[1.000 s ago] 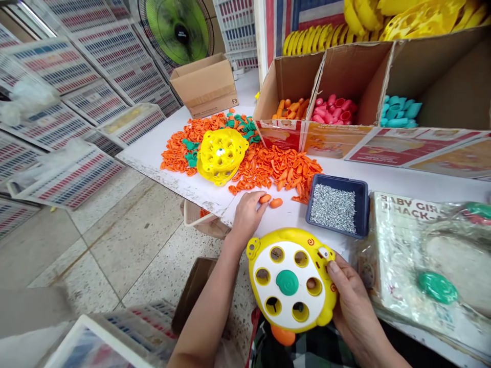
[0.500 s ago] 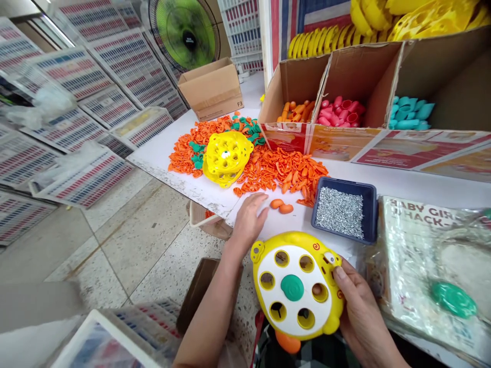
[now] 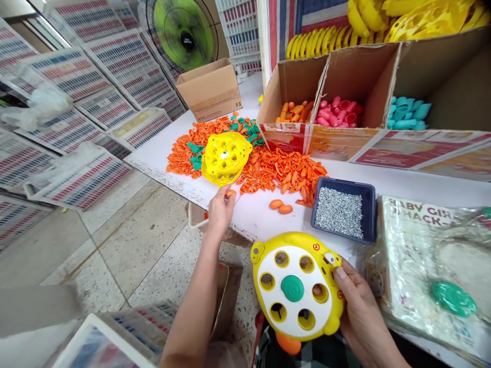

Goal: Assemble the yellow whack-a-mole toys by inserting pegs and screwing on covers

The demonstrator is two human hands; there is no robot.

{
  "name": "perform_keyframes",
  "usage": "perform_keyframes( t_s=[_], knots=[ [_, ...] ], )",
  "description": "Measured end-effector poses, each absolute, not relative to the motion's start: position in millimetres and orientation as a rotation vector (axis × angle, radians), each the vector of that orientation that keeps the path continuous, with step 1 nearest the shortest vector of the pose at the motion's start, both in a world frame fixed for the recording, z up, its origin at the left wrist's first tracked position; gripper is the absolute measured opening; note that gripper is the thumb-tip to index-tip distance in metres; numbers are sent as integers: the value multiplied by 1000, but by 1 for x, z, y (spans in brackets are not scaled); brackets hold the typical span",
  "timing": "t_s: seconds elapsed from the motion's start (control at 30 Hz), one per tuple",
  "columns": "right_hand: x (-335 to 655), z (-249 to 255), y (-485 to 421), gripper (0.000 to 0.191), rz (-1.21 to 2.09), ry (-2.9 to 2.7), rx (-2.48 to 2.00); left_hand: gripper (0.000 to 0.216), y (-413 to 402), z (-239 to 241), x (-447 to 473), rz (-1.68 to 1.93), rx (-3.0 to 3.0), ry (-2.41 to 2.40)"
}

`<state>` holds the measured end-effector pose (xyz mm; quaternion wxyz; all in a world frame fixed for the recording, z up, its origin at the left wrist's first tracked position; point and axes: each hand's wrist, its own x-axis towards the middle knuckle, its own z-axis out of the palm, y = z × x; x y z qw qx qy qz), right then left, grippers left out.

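My right hand (image 3: 358,301) grips the edge of a round yellow toy shell (image 3: 333,312) with a white face, several round holes and a green centre disc (image 3: 292,289). An orange piece (image 3: 288,343) sticks out below the shell. My left hand (image 3: 220,212) is at the table's near edge, its thumb and fingers closed on a small orange plastic piece (image 3: 230,193). Just beyond it, stacked yellow shells (image 3: 224,158) lie among heaped orange pieces (image 3: 284,166) and green pieces (image 3: 251,132). Two orange bean-shaped pieces (image 3: 280,206) lie apart on the table.
A dark blue tray of screws (image 3: 371,202) stands right of the heap, with plastic-wrapped printed packs (image 3: 414,245) beside it. Behind are cardboard compartments (image 3: 282,135) of coloured parts, a small carton (image 3: 209,97) and a fan (image 3: 184,36). Crates (image 3: 72,174) fill the left side.
My left hand has moved left from beside the two orange beans to the table's edge below the yellow shells, and its fingers have closed on an orange piece. My right hand holds still.
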<state>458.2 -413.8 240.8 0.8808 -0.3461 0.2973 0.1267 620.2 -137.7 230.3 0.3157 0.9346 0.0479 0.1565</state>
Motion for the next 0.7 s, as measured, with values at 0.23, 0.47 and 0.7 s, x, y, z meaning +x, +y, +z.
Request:
perform_keyframes(
  t_s=[0.23, 0.47, 0.7],
  knots=[
    [458, 235, -418, 45, 282, 596, -752, 35, -155, 234, 597, 185, 2332, -44],
    [459, 246, -413, 43, 248, 610, -717, 21, -164, 228, 593, 264, 2479, -189],
    [459, 248, -413, 41, 259, 601, -726, 31, -162, 232, 588, 299, 2608, -266]
  ],
)
